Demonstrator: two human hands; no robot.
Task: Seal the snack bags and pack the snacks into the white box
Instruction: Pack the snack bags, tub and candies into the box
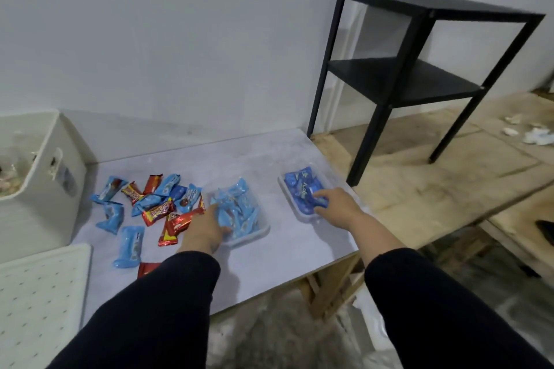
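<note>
The white box (36, 164) stands at the table's (269, 254) far left edge. Two clear bags rest mid-table: a pale-blue snack bag (239, 212) and a dark-blue snack bag (302, 191). Loose wrapped snacks (156, 203) lie between box and bags. The left hand (204, 230) rests curled fingers on the pale bag's near edge; the right hand (335, 202) presses loosely bent fingers on the dark bag. Grip cannot be confirmed. Contents likely handle light, soft and slippery; hold at the open edge. Print is unreadable.

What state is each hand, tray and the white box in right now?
Left hand: fingers in the light-blue tray.
Right hand: resting on dark-blue packets.
Clear plastic tray of light-blue packets: uncovered, full.
Clear plastic tray of dark-blue packets: uncovered, full.
White plastic box: open-topped, partly filled.
Loose red and blue snack packets: scattered, unpacked.
</note>
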